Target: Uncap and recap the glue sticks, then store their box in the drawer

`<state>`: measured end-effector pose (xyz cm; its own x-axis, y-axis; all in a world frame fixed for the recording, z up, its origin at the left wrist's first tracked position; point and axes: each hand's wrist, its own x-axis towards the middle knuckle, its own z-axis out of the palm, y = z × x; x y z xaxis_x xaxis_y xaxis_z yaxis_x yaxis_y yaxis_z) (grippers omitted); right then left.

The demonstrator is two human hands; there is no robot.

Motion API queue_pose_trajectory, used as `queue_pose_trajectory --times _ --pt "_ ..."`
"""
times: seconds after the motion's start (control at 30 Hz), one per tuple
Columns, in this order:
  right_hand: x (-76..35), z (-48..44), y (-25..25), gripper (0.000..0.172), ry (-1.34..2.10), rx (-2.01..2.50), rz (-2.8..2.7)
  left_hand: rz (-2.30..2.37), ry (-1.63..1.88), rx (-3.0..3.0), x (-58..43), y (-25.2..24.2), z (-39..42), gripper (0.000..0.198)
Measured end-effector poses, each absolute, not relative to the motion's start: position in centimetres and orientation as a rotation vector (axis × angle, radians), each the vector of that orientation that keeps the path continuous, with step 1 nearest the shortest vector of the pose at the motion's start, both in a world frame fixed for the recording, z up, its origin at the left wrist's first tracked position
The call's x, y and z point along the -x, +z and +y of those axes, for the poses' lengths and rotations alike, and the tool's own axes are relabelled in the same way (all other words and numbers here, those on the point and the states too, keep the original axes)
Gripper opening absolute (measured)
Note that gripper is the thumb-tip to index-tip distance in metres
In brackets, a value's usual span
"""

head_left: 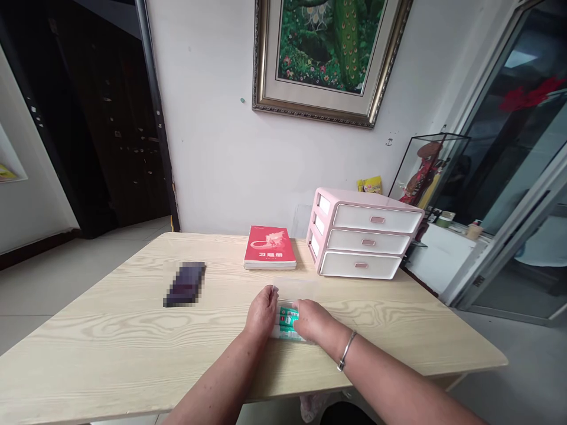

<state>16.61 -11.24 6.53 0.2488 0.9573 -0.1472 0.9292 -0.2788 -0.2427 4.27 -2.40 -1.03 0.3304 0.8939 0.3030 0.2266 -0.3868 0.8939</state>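
Near the front middle of the table lies a clear plastic case (296, 288), its far part see-through and standing out behind my hands. Green-and-white printed packs (289, 317) sit in its near part. My left hand (262, 311) is closed on the case's left side, thumb and fingers at its edge. From the right, my right hand (313, 320) reaches over the case with its fingers curled onto the green-and-white packs. The right palm hides the right end of the packs and of the case.
Beyond my hands lies a stack of red-covered books (270, 248). A pink-and-white three-drawer organizer (365, 233) stands at the back right. A dark, blurred-out flat object (185, 284) rests on the left of the wooden table (110, 348). A wall borders the table's far edge.
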Motion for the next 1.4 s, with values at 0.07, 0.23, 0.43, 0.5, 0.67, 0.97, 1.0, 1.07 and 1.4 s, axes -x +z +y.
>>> queue_pose_trajectory --times 0.07,0.23,0.43,0.5,0.67,0.97,1.0,1.07,1.4 --pt "-16.5 -10.9 7.0 0.034 0.452 2.447 -1.866 0.994 1.079 -1.818 -4.3 -1.0 -2.4 0.023" --pt "-16.2 -10.9 7.5 0.028 0.487 2.458 -2.001 0.993 1.074 -1.808 -4.4 -0.9 -2.5 0.027" --pt "-16.6 -11.9 7.3 0.028 0.377 2.396 -2.022 1.001 1.125 -1.744 -3.8 0.2 -2.6 0.035" --pt "-17.0 -12.5 7.5 0.027 0.345 2.329 -1.98 1.013 1.169 -1.694 -3.1 0.9 -2.5 0.041" --pt "-16.8 -14.2 8.1 0.023 0.46 2.115 -1.804 0.961 1.232 -1.503 -1.2 2.8 -3.9 0.049" --pt "-11.9 -14.5 7.4 0.041 0.269 1.696 -1.748 0.747 1.156 -1.14 -0.8 5.4 -10.4 0.067" --pt "-11.4 -14.5 7.4 0.044 0.249 1.668 -1.76 0.769 1.159 -1.122 -0.9 5.8 -10.6 0.069" --pt "-10.7 -14.4 7.3 0.05 0.237 1.627 -1.766 0.864 1.153 -1.145 -1.0 6.5 -10.9 0.062" --pt "-14.3 -16.6 6.9 0.045 0.291 1.812 -1.922 1.398 1.202 -1.835 1.6 6.0 -2.9 0.042"
